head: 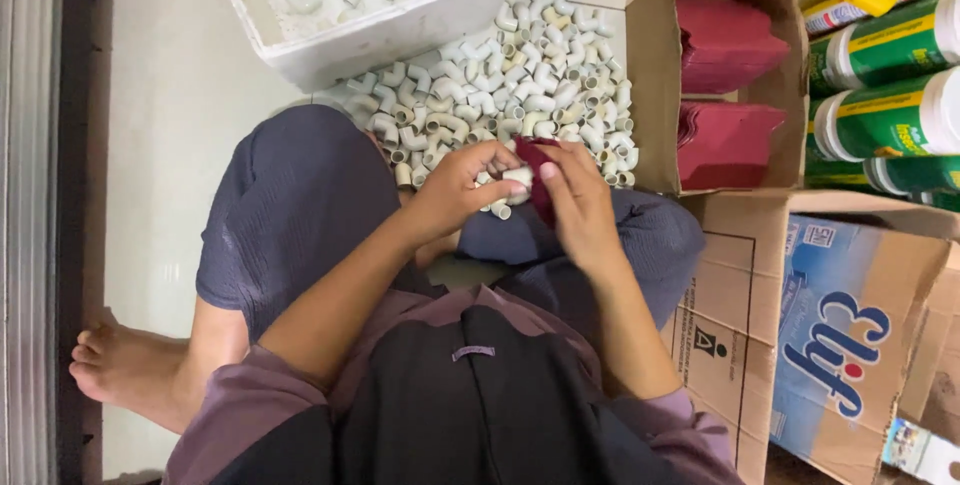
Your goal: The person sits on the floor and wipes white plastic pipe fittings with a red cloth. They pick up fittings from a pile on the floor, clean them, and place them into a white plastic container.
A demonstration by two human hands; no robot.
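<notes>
Head view looks straight down on a person seated cross-legged on a pale floor, both hands meeting above the knees. The left hand [462, 188] is curled narrow, thumb and fingertips pinched on white elbow fittings [512, 185]; at least 2 show at its fingertips, one short stub poking down toward the lap, the other lying roughly left to right. The right hand [578, 195] is also closed in, fingers bent and pressed against a dark red pouch [535, 167], which it holds against the fittings. The pouch stands with its long axis running away from the body, its upper corner pointing toward the pile; its lower part is hidden behind the fingers. Both forearms come up from the bottom of the frame and converge, the left one bare from the rolled purple sleeve, wrist bent slightly inward; the right wrist is bent inward too.

Just beyond the hands lies a heap of white elbow fittings [520, 80] spread on the floor, touching the knees. Behind it sits a white foam box [380, 30] with a few more fittings inside. To the right, an open cardboard box [650, 85] holds 2 stacks of dark red pouches [725, 95]. Green canisters with white ends [885, 85] lie farther right, above a flattened printed carton [840, 345].
</notes>
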